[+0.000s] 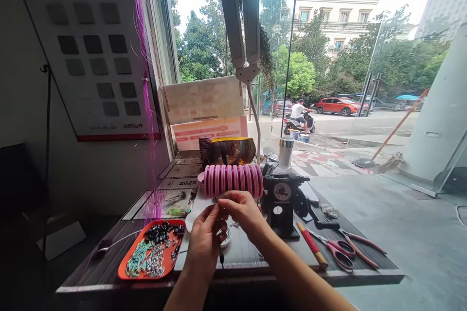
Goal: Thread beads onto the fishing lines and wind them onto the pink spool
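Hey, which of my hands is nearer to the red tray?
Left. Your left hand is to the right of the red tray; your right hand is farther right and farther forward.

Just a tiny piece (218, 200) pinched between left hand (207, 231) and right hand (241, 210), mostly hidden by fingers, honestly too small to make out.
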Demonstrator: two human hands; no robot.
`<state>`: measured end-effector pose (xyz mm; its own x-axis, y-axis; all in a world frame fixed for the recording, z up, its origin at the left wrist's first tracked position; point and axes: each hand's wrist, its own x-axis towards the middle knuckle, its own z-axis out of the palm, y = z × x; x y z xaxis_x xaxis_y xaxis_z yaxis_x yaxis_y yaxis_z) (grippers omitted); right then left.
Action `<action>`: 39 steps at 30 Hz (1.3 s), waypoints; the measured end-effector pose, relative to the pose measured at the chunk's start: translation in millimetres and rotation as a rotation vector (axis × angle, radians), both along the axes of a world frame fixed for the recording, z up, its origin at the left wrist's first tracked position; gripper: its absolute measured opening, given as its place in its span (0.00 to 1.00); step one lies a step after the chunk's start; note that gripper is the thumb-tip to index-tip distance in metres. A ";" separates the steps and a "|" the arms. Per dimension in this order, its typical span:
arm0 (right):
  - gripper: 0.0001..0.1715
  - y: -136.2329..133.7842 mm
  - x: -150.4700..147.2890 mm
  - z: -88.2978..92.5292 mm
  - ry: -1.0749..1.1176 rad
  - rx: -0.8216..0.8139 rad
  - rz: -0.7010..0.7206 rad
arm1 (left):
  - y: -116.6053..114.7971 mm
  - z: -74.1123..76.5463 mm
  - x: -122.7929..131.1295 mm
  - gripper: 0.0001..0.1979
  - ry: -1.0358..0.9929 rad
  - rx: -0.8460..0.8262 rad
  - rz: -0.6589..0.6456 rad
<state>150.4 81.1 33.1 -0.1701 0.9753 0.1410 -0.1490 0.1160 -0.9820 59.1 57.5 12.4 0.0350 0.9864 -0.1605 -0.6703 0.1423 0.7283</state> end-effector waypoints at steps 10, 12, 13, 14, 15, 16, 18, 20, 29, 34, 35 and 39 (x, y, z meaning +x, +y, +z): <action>0.12 -3.3 2.1 3.0 -0.077 -0.030 -0.013 | -22.4 -12.0 -2.7 0.10 0.137 0.078 -0.055; 0.13 -2.8 3.3 1.9 -0.058 -0.020 0.007 | -28.2 -17.8 -4.3 0.10 0.103 0.016 -0.091; 0.13 -2.5 4.0 1.2 -0.040 -0.017 0.016 | -30.1 -20.7 -5.4 0.11 0.083 -0.015 -0.115; 0.13 -2.5 4.8 0.1 -0.020 -0.017 0.023 | -31.4 -23.4 -6.6 0.11 0.066 -0.037 -0.142; 0.13 -2.7 5.6 -1.4 0.000 -0.018 0.027 | -32.1 -25.7 -7.7 0.12 0.050 -0.051 -0.167; 0.13 -3.5 6.4 -3.5 0.018 -0.017 0.030 | -32.5 -27.5 -8.6 0.12 0.034 -0.068 -0.188; 0.12 -7.0 7.7 -9.5 0.039 -0.014 0.043 | -33.0 -29.6 -9.2 0.12 0.006 -0.095 -0.211; 0.12 -13.3 8.3 -18.0 0.031 -0.042 0.085 | -34.0 -30.1 -9.0 0.12 -0.022 -0.103 -0.205; 0.16 -34.2 7.4 -44.1 0.133 -0.238 0.214 | -41.9 -30.9 -16.5 0.06 -0.067 -0.010 -0.274; 0.15 -37.0 6.7 -40.7 0.164 -0.262 0.224 | -42.0 -30.4 -16.7 0.05 -0.045 -0.004 -0.257; 0.15 -37.5 6.6 -40.6 0.167 -0.263 0.224 | -41.6 -30.9 -16.5 0.06 -0.039 -0.003 -0.256; 0.15 -37.9 7.4 -42.7 0.170 -0.257 0.232 | -40.6 -33.0 -15.6 0.06 -0.010 -0.003 -0.240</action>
<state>157.8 43.2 -9.6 -0.3855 0.9209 -0.0582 -0.3060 -0.1871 -0.9335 43.5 17.0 -20.6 0.2697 0.9493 -0.1618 -0.6241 0.3003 0.7214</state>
